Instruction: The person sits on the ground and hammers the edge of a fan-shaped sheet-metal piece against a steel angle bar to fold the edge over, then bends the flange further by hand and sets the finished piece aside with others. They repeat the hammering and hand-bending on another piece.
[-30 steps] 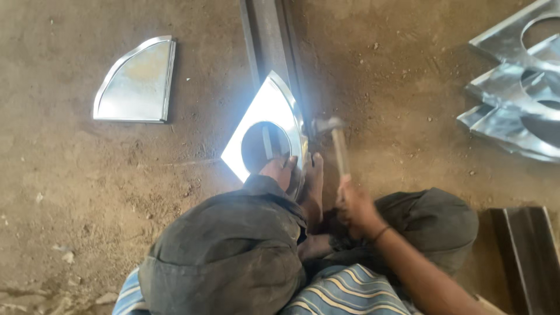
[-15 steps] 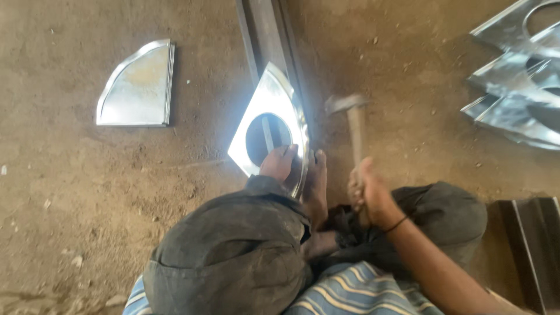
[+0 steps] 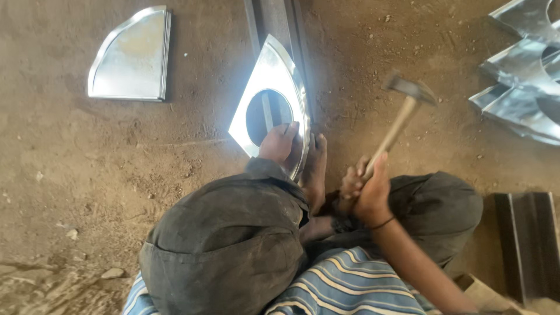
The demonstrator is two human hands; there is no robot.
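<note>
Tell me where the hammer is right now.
In the head view the hammer is right of centre, raised off the dirt floor in the right hand, its head up beside the shiny sheet-metal piece with a round hole.

Strong daylight is falling on the dirt floor point(image 3: 146, 151), giving a warm, even brightness. The holed metal sheet point(image 3: 269, 76) is glaring white along its surface, washing out detail, while the metal pieces at two o'clock point(image 3: 525, 87) are catching softer glints. The hammer point(image 3: 408, 99) head is smearing with motion blur. Soft shadows are gathering beneath the person's knees, and focus is holding elsewhere.
</note>
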